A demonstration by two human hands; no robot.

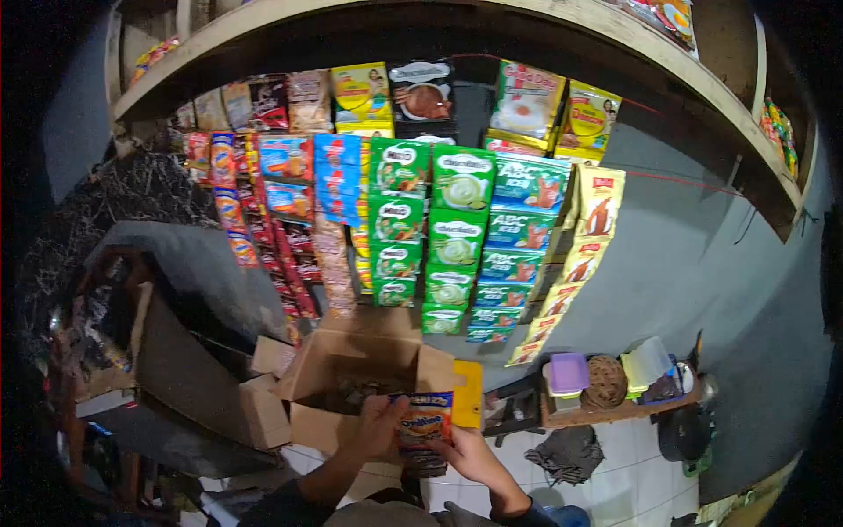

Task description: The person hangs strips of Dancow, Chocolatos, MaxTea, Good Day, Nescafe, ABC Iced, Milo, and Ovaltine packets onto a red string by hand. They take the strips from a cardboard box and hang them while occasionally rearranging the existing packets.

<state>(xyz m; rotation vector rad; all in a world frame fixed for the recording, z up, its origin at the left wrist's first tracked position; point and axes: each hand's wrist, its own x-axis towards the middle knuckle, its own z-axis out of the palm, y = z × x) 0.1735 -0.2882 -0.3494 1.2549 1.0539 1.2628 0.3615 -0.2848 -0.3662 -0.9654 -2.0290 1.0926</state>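
An Ovaltine sachet pack (425, 426), orange and dark blue, is held upright between both hands, low in the middle of the view. My left hand (373, 428) grips its upper left edge. Closed on its lower right edge is my right hand (467, 453). Behind the pack stands an open cardboard box (325, 369) with small items inside that I cannot make out. A yellow piece (468, 393) sits at the box's right side.
Sachet strips hang above, among them green Milo (399, 220), green Chocolatos (457, 237) and ABC (518, 237). A curved wooden shelf (290, 33) spans the top. At right, a low bench (615, 410) carries plastic containers. A dark cloth (566, 454) lies on the tiles.
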